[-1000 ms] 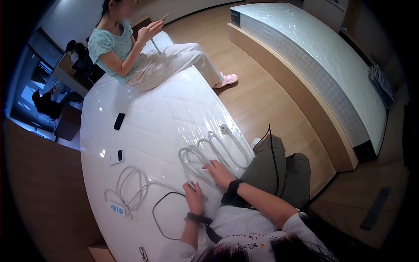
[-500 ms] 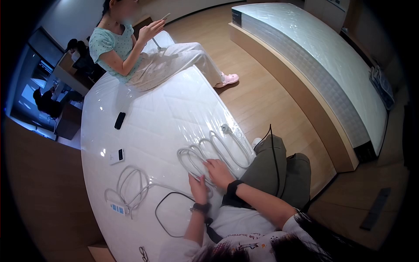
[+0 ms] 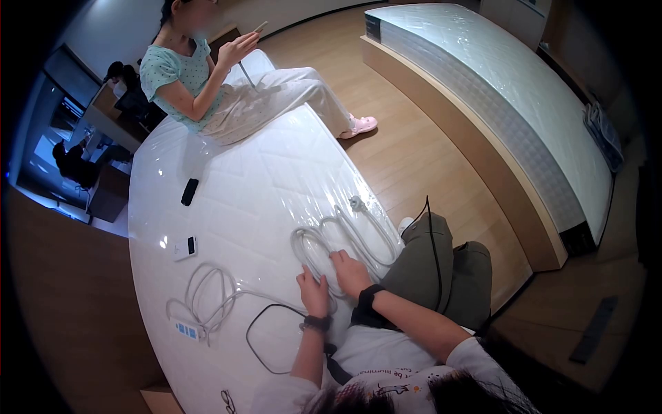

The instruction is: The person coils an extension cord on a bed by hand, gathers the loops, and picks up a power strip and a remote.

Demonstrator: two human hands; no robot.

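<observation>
A long light-grey extension cord (image 3: 295, 245) lies in loops on the plastic-wrapped mattress (image 3: 241, 183). My left hand (image 3: 314, 291) has its fingers curled at the near side of the loops, around the cord. Beside it, my right hand (image 3: 350, 274) is closed on the cord at the right of the same loops. The cord's plug (image 3: 356, 203) lies near the mattress edge. Off to the left rests the white power strip (image 3: 186, 330) with blue sockets, next to more loose loops of cord. Parts of the cord under my fingers are hidden.
A white device with a dark screen (image 3: 185, 248) and a black object (image 3: 189, 192) lie on the mattress. A thin black cable (image 3: 249, 338) curves near my left forearm. Another person (image 3: 186, 90) sits at the far end holding a phone. A second wrapped mattress (image 3: 483, 83) stands right.
The cord loops have shifted slightly right and bunched closer together. My right hand has moved a little to the right, and my left fingers have shifted on the loops.
</observation>
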